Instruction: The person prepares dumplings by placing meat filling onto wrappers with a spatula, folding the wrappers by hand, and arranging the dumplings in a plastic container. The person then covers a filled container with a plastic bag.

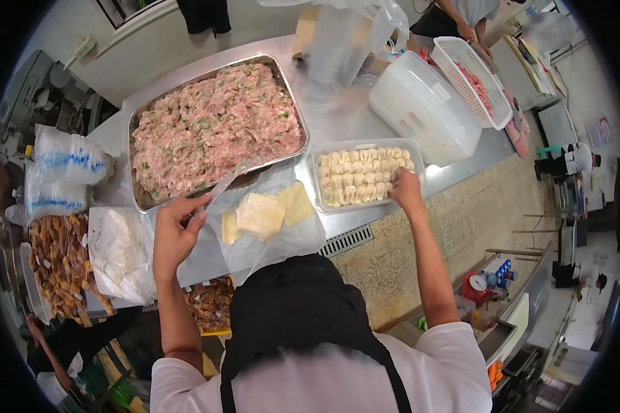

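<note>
Across the brushed steel table (337, 124), a deep metal tray (294, 103) brims with coarse pink meat filling (213, 127), lumpy, moist and flecked with green. To its right stands a clear, rigid plastic container (355, 206) with pale dumplings in close rows. Just below the tray, a crinkled plastic sheet (289, 241) lies under thin, floppy, square-cornered wrappers (260, 215). The right hand (404, 189) reaches into the container's right side, fingers drawn together; whether they pinch a dumpling I cannot tell. The left hand (176, 234) clamps thumb and forefinger on a slim flat tool (229, 182), angled toward the tray's rim. The dumplings (355, 179) are smallest: soft, rounded, pleated. Placing one in its row seems the step in hand; the next move probably calls for a light release that leaves its neighbours undented.
</note>
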Motion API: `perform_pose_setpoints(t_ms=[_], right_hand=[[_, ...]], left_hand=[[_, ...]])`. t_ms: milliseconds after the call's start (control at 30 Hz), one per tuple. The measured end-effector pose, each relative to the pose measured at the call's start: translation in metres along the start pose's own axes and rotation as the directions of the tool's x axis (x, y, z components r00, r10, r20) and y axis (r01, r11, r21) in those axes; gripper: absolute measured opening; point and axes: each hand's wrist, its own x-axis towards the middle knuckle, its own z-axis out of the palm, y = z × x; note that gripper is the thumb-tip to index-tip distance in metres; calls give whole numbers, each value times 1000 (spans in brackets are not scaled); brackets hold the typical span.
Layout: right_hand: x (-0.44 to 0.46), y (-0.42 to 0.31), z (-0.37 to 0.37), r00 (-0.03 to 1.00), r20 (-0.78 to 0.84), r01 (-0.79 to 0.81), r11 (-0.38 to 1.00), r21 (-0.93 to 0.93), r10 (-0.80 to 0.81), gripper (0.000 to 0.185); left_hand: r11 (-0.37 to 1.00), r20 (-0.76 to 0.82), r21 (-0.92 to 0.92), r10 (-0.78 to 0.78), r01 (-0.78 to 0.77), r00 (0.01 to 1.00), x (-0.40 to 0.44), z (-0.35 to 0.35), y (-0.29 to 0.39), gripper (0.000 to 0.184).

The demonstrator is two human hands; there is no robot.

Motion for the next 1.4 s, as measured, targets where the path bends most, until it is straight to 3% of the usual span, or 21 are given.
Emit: perform_pose_setpoints(t_ms=[133, 200, 267, 333, 367, 400, 467, 533, 700, 767, 800, 867, 900, 967, 1000, 1033, 1067, 1133, 1200, 1267, 1400], right_hand=[[-13, -58, -35, 996, -48, -86, 982, -166, 79, 34], [-19, -106, -46, 994, 22, -102, 985, -138, 106, 28], [-34, -148, -35, 982, -97, 180, 947, 267, -159, 29], [-45, -185, 15, 880, 3, 426, 791, 439, -476, 30], [-56, -218, 18, 822, 86, 410, 690, 596, -562, 26], [-63, -239, 36, 716, 66, 588, 652, 478, -695, 27], [-74, -271, 65, 679, 105, 593, 628, 504, -726, 28], [-74, -291, 85, 634, 146, 705, 645, 293, -759, 22], [-63, -284, 97, 679, 157, 608, 669, 428, -717, 13], [-57, -279, 89, 770, 197, 394, 695, 601, -607, 12], [-55, -277, 87, 771, 195, 396, 696, 600, -607, 12], [-51, -271, 83, 783, 265, 154, 587, 795, -563, 12], [-48, -267, 82, 784, 262, 157, 588, 794, -563, 12], [-44, -256, 80, 884, 248, -105, 350, 931, -396, 28], [-43, -251, 72, 883, 248, -103, 351, 931, -399, 28], [-43, -246, 61, 877, 337, -355, 12, 935, -344, 34], [-43, -240, 52, 842, 434, -530, -338, 778, -321, 41], [-43, -223, 45, 819, 470, -571, -399, 717, -328, 44], [-42, -207, 39, 799, 497, -601, -464, 651, -337, 47], [-44, -192, 39, 812, 496, -581, -358, 731, -306, 56], [-48, -175, 39, 841, 461, -539, -373, 755, -284, 56]], left_hand=[[997, -41, -53, -54, 52, 998, -6, -5, -12, 35], [996, -59, -37, -88, 86, 994, -8, -9, -14, 35], [994, -67, -23, -111, 110, 992, -9, -8, -15, 35], [990, -45, -47, -133, 131, 990, -8, -3, -15, 35], [990, -34, -44, -137, 136, 990, -8, 0, -15, 35], [989, -42, -42, -141, 139, 989, -6, 2, -15, 35], [991, -25, -11, -136, 136, 990, -7, 3, -16, 36], [987, -31, 1, -159, 159, 987, -9, -1, -13, 36], [988, -61, 24, -151, 153, 987, -14, -3, -26, 32], [999, -98, 28, -38, 41, 994, -11, 0, -38, 37], [999, -99, 28, -35, 38, 994, -7, 1, -38, 37], [968, -57, 251, 31, -16, 998, 11, 5, -35, 37], [968, -58, 251, 35, -20, 998, 23, 9, -32, 37], [793, 37, 588, 168, -157, 985, 51, 21, -27, 35], [771, 53, 613, 177, -172, 983, 67, 30, -22, 31], [748, 71, 637, 186, -188, 980, 83, 40, -19, 28], [749, 69, 636, 186, -187, 980, 98, 54, -24, 28], [637, 185, 724, 189, -263, 964, 122, 79, -39, 24], [637, 266, 697, 194, -328, 944, 135, 76, -45, 21], [633, 358, 662, 203, -401, 911, 140, 68, -45, 17], [729, 313, 637, 52, -250, 948, 151, 58, -45, 13]])
